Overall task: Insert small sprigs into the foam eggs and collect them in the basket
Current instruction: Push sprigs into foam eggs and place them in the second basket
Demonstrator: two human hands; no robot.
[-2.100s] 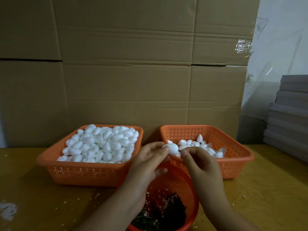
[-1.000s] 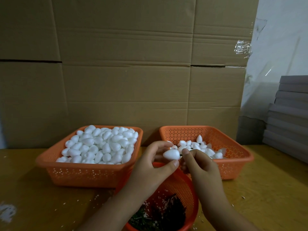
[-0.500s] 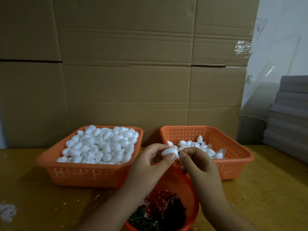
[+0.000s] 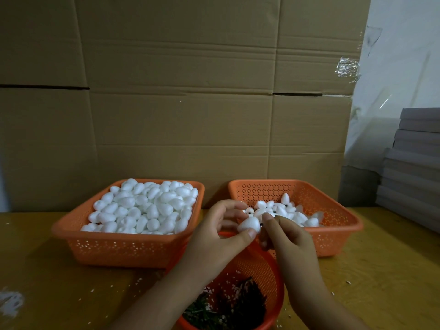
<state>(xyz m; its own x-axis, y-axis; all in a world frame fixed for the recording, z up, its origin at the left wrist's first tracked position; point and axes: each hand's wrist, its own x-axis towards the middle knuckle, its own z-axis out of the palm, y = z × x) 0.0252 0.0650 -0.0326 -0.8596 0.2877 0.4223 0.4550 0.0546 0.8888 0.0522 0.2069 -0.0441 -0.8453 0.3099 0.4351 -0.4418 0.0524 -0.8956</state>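
Above the round basket (image 4: 266, 267) of sprigs (image 4: 228, 308) at the table's (image 4: 35, 270) near edge, our left hand (image 4: 214, 239) pinches one foam egg (image 4: 247, 225); right hand (image 4: 289, 236) grips its stem. We count two rectangular baskets: left (image 4: 123, 246) heaped, right (image 4: 333, 234) sparse.

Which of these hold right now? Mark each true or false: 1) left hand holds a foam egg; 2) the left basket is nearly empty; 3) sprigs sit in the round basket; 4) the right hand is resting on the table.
1) True: the left hand pinches a foam egg.
2) False: the left basket is heaped with eggs.
3) True: dark sprigs lie in the round basket.
4) False: the right hand is raised at the egg.
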